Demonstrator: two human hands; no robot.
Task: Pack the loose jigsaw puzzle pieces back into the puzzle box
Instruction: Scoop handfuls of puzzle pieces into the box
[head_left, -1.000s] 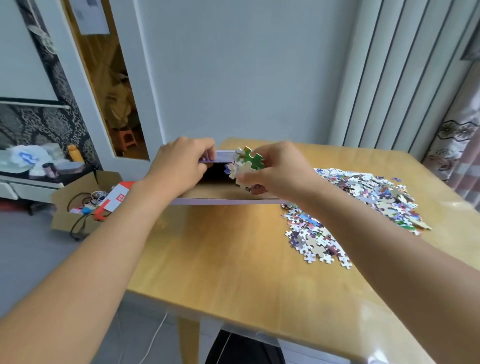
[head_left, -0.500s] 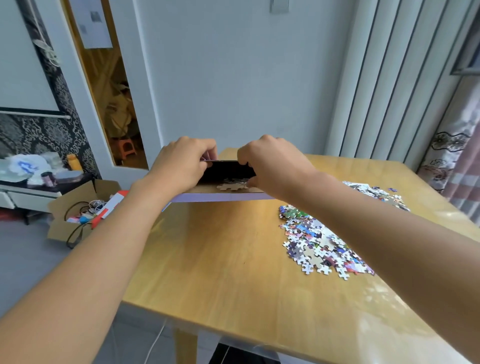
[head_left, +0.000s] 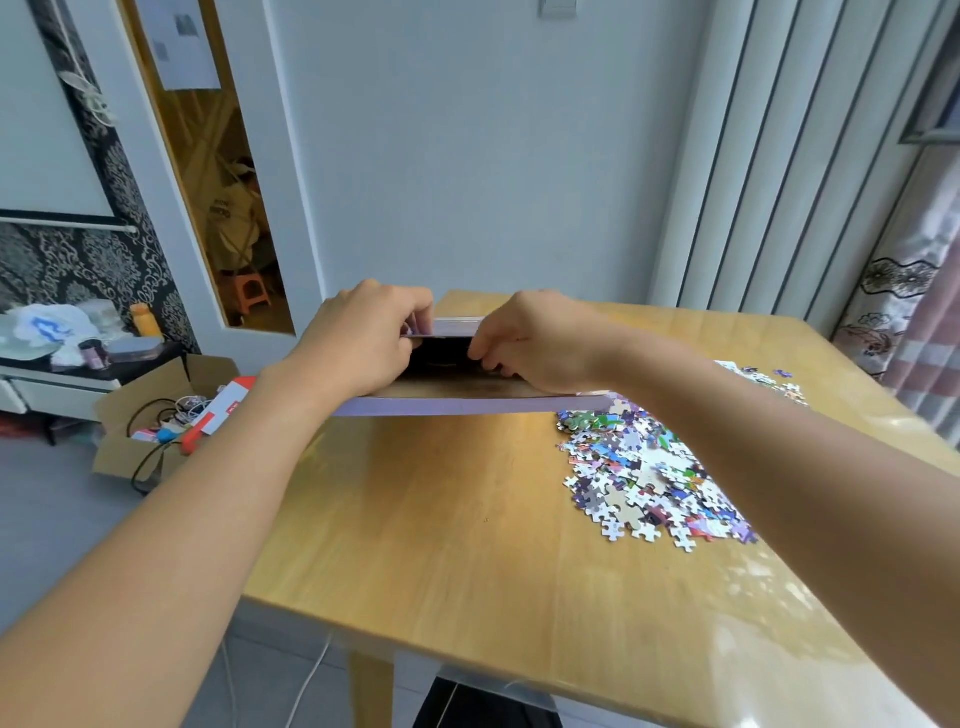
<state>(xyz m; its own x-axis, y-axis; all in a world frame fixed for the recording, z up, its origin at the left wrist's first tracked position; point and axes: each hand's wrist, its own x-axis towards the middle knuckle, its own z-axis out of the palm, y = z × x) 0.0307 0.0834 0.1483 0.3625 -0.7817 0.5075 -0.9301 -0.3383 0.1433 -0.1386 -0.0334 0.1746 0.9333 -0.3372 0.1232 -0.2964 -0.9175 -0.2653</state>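
Glossy honey-coloured wooden table, rounded corners, strong window glare on the right. Pale grey wall behind; ribbed white panelling and a patterned curtain to the right. Open cardboard carton of cables on the grey floor, left.

Puzzle box — flat, lilac-edged, brown card inside — lies at the far table edge. Left hand pinches its raised top flap; right hand has fingers curled into the dark opening, contents unseen. Loose puzzle pieces — small, knobbed, multicoloured — heaped just right of the box

Flat purple puzzle box lies open beside heaped colourful puzzle pieces.
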